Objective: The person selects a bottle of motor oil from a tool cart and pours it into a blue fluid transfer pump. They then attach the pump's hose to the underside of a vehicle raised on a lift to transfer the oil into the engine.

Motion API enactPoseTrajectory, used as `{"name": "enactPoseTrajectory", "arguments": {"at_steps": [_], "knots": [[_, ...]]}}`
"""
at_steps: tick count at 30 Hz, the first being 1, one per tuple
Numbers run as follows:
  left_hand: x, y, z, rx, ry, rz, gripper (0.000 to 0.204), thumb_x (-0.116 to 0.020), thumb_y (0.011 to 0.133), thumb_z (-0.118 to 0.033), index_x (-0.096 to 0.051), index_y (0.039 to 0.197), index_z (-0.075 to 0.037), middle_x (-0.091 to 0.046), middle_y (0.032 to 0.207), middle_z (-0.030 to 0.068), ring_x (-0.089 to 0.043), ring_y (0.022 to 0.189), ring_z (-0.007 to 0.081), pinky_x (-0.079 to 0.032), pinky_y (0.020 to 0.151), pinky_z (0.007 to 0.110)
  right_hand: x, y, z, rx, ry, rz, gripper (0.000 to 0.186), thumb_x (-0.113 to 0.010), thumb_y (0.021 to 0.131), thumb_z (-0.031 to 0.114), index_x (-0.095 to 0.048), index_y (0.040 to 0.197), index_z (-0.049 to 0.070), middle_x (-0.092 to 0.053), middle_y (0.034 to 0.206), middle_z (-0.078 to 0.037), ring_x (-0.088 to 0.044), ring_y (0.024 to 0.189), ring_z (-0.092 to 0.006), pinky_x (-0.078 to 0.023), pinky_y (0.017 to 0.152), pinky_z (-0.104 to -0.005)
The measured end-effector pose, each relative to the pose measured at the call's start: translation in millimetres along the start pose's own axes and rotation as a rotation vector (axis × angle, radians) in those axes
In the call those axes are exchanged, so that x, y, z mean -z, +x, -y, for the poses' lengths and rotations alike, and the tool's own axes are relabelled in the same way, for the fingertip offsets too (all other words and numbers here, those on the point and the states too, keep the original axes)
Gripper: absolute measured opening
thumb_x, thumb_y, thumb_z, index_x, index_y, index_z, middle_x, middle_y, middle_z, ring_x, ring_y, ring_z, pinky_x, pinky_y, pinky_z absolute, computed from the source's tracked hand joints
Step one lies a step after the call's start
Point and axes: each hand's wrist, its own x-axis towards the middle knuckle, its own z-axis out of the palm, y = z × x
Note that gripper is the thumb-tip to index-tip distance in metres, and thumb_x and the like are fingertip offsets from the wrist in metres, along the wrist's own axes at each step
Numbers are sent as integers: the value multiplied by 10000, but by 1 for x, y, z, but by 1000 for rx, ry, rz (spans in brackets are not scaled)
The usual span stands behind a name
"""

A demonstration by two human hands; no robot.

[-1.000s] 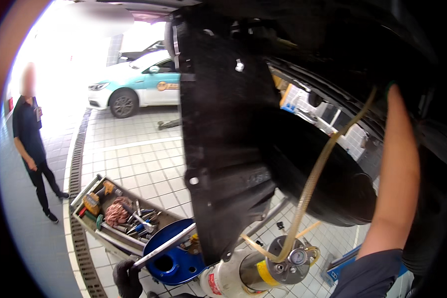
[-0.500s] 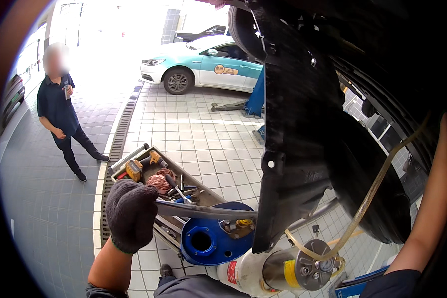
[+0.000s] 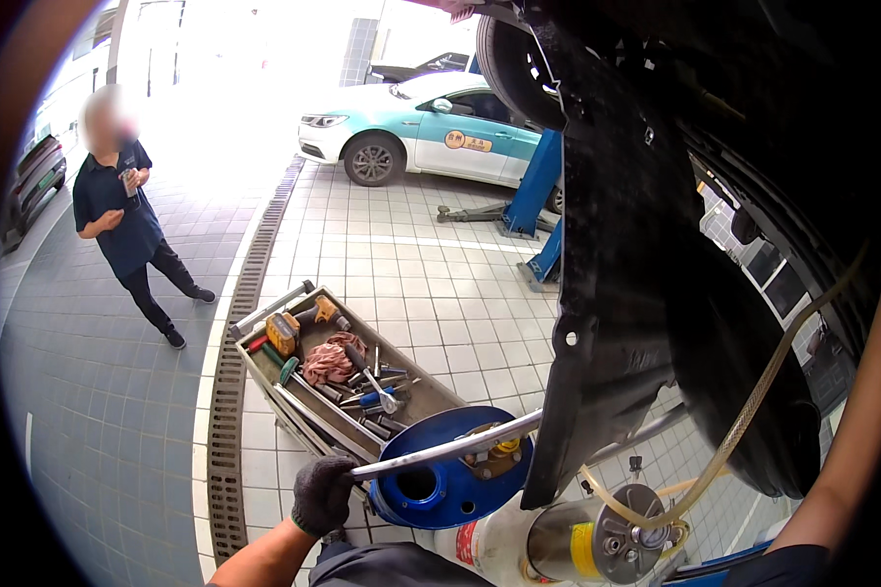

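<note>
Gripping long metal lever (image 3: 450, 446), gloved left hand (image 3: 322, 493), fingers wrapped round its end

Long metal lever (image 3: 445, 448): slim, bright silver bar, lower centre of frame. Held at lower-left end in gloved left hand (image 3: 321, 494); dark knit glove closed round bar. Bar angled slightly upward toward right, far end hidden behind black underbody panel. Shaft passes over blue drum top.

Clear yellowish hose (image 3: 754, 411): thin, translucent, right side of frame. Curved from silver pump unit at bottom up toward upper right, beside raised right forearm. Upper end lost in shadow.
</note>
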Motion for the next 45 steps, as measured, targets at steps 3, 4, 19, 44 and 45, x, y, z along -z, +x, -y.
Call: {"name": "enactPoseTrajectory", "arguments": {"at_steps": [3, 4, 19, 44, 45], "knots": [[-4, -5, 3, 208, -206, -52, 140, -594, 1001, 5, -636, 1132, -26, -683, 877, 107, -655, 761, 224, -554, 728, 339, -6, 2, -5, 188, -227, 92, 518, -475, 1120, 449, -596, 1532, 159, -577, 1582, -204, -539, 1463, -392, -439, 1181, -508], [0, -3, 4, 256, -258, -88, 152, -573, 1007, 11, -629, 1145, -24, -675, 898, 86, -642, 773, 191, -546, 730, 321, -5, 1, -5, 164, -211, 67, 508, -477, 1119, 430, -593, 1535, 164, -576, 1583, -202, -542, 1460, -391, -439, 1178, -512], [48, 136, -89, -429, 183, -151, 237, -767, 859, -65, -667, 1073, -72, -709, 927, 135, -672, 791, 350, -526, 739, 468, -27, 0, -9, 276, -365, 70, 528, -525, 1057, 269, -542, 1581, 208, -566, 1597, -164, -522, 1463, -384, -396, 1197, -538], [51, 117, -69, -318, 102, -163, 380, -609, 1078, -217, -604, 1343, 55, -652, 1124, 194, -635, 987, 304, -531, 868, 439, 48, -10, 20, -315, 221, 231, 591, -541, 1091, 465, -564, 1565, 112, -559, 1600, -194, -527, 1464, -383, -425, 1211, -468], [61, 128, -85, -411, 242, -75, 361, -626, 1058, -222, -626, 1293, 52, -657, 1088, 205, -637, 981, 329, -526, 859, 455, 45, -12, 29, -341, 262, 216, 597, -546, 1090, 474, -566, 1564, 112, -562, 1598, -193, -529, 1462, -383, -430, 1209, -464]]}}
